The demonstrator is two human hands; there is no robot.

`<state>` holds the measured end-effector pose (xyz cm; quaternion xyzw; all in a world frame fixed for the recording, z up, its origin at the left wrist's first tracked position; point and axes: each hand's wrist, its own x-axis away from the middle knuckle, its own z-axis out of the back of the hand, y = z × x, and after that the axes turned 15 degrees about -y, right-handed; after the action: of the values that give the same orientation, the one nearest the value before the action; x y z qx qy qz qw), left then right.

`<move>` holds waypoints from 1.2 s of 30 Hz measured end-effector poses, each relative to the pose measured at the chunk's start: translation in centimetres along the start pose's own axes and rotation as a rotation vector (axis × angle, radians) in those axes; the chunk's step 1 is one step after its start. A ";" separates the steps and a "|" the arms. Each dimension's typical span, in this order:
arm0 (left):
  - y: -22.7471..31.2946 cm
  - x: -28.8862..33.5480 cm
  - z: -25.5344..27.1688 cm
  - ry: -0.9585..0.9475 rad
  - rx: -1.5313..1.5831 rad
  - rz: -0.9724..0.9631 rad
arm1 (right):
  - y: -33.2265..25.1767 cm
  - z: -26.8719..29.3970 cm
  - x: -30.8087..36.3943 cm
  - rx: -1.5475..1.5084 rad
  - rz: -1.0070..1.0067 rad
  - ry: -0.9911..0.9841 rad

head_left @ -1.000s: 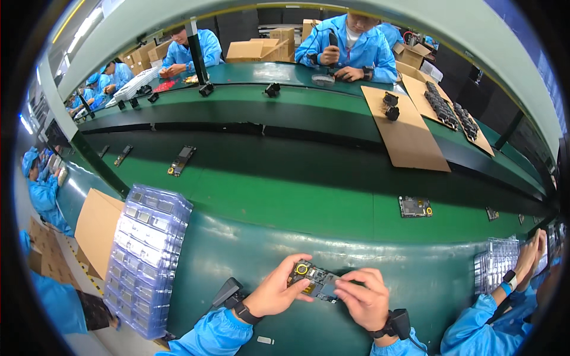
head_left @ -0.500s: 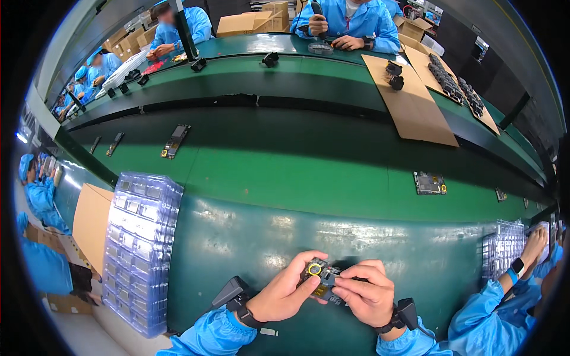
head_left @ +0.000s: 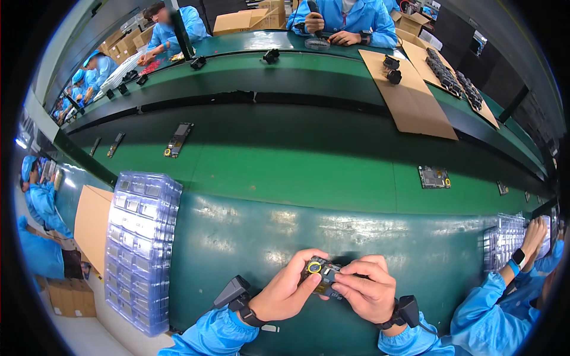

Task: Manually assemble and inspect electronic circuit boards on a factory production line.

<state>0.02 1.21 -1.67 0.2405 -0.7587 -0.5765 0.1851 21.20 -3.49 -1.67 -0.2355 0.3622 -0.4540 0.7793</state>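
Low in the middle of the head view, I hold a dark circuit board (head_left: pixel 322 288) with a yellow ring near its upper left end, just above the green worktop (head_left: pixel 255 237). My left hand (head_left: pixel 290 292) is closed on the board's left side, its thumb across the front. At the other side my right hand (head_left: pixel 369 289) is closed, pinching a small dark flat part (head_left: pixel 330 272) against the board's face. Its fingers partly cover that part, and I cannot tell whether it is fixed there. Below my left wrist lies a small white piece (head_left: pixel 271 328).
A tall stack of clear plastic trays (head_left: pixel 140 249) stands left, beside a cardboard sheet (head_left: pixel 94 221). Ahead, a green belt (head_left: pixel 285 175) carries more boards (head_left: pixel 435 177). Beyond it, a raised shelf holds cardboard (head_left: pixel 409 104) and black parts (head_left: pixel 271 56). A co-worker's arm (head_left: pixel 496 299) reaches trays at right.
The boards on the belt have shifted slightly right. My right fingers have pressed in a little closer over the small dark part. My left hand keeps its hold on the circuit board.
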 end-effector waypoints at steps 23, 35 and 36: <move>0.1 0.3 -0.6 0.056 0.039 -0.013 | -0.3 0.0 0.2 0.099 0.062 0.019; 0.2 0.4 -0.8 0.070 -0.027 0.002 | -0.3 0.2 0.1 0.113 0.059 -0.008; 0.2 0.4 -0.8 0.069 -0.026 0.003 | -0.4 0.2 0.1 0.121 0.065 -0.009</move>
<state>0.16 0.39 -1.22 0.2567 -0.7446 -0.5774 0.2151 21.20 -3.72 -1.30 -0.1783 0.3381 -0.4484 0.8080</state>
